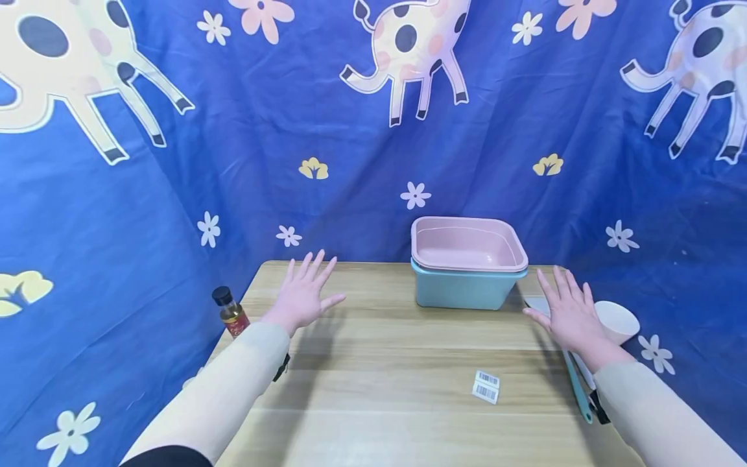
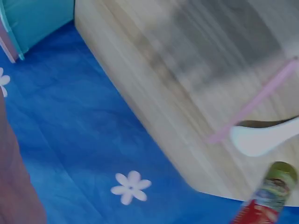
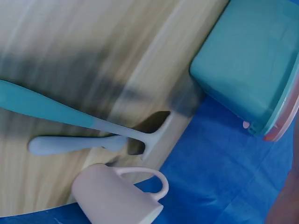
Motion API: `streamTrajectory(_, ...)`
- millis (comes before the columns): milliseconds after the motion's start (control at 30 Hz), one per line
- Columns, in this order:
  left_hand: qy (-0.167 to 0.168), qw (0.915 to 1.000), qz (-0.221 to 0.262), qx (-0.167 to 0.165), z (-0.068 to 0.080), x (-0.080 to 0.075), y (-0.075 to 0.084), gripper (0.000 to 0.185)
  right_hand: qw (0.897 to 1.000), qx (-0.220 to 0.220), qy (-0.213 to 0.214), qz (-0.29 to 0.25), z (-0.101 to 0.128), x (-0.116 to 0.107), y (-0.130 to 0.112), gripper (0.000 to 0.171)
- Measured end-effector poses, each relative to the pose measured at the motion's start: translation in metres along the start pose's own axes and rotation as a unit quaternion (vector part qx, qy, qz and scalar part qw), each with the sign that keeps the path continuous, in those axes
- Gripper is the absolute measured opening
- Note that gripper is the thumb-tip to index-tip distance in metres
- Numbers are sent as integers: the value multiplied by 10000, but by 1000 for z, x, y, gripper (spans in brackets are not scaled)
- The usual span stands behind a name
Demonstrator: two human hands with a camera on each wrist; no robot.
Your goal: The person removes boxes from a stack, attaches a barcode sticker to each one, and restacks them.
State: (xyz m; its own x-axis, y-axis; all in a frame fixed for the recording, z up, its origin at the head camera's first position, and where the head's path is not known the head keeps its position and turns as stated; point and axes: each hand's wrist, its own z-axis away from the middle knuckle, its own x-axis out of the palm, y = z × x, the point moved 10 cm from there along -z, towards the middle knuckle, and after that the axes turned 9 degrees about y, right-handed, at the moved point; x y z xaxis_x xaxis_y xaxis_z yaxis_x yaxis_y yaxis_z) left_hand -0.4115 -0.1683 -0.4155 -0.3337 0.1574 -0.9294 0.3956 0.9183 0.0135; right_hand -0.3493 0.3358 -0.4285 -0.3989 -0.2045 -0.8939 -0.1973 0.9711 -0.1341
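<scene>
My left hand [image 1: 303,297] is held over the table's left side, fingers spread and nothing in it. Beside that forearm stands a sauce bottle [image 1: 235,316] with a black cap and red label. The left wrist view shows a white spoon [image 2: 261,139] and a thin pink stick [image 2: 259,100] near the bottle [image 2: 267,196]. On the right, my other hand [image 1: 574,319] is also empty with fingers spread, above a teal-handled utensil [image 1: 576,389]. In the right wrist view, a pale grey handle [image 3: 70,144] lies alongside that utensil [image 3: 44,103], near a pale mug [image 3: 112,195].
At the back of the wooden table [image 1: 373,389], a pink basin [image 1: 467,243] is nested in a teal one [image 1: 461,288]. A paper slip with barcodes [image 1: 486,387] lies right of centre. A blue patterned cloth [image 1: 350,194] hangs around the table.
</scene>
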Motion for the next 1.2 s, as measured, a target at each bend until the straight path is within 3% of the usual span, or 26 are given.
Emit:
streamTrajectory(167,114,9997,-164,150,-42,3,23,91,9996,249,78,-131,-25,-8,4,89)
streamTrajectory(333,312,9988,-105,361,-92,-4,64,88,9981,567,-92,-212,-59,-8,9,87)
streamTrajectory(467,103,9993,-85,357,-124,0,97,82,9955,754,-477,-314,-75,-3,12,87)
streamTrajectory(633,-460,9982,293,-243,-148,23,124,70,9897,975,-874,-580,-83,12,16,83)
streamTrajectory(733,-640,9902,911,-844,-153,39,130,52,9869,1072,-978,-699,-86,22,16,80)
streamTrajectory(767,-680,9841,1228,-1086,-154,45,130,48,9858,1126,-994,-757,-86,25,15,78)
streamTrajectory(833,-686,9616,2104,-1621,-152,52,129,37,9843,1256,-891,-865,-89,27,15,69)
streamTrajectory(867,-650,9462,2555,-1878,-152,57,127,32,9835,1338,-789,-931,-90,27,16,64)
streamTrajectory(933,-567,9075,3391,-2413,-151,65,123,27,9787,1565,-579,-1199,-93,24,17,54)
streamTrajectory(1000,-462,8715,3994,-2808,-150,70,120,23,9668,1882,-365,-1692,-95,23,21,46)
streamTrajectory(1067,-422,8445,4339,-3111,-149,76,118,18,9465,2263,-300,-2281,-95,26,24,44)
streamTrajectory(1100,-430,8327,4472,-3236,-149,80,117,16,9316,2472,-308,-2647,-95,29,26,45)
streamTrajectory(1200,-449,8101,4715,-3455,-148,87,117,10,8788,3135,-368,-3580,-92,40,32,46)
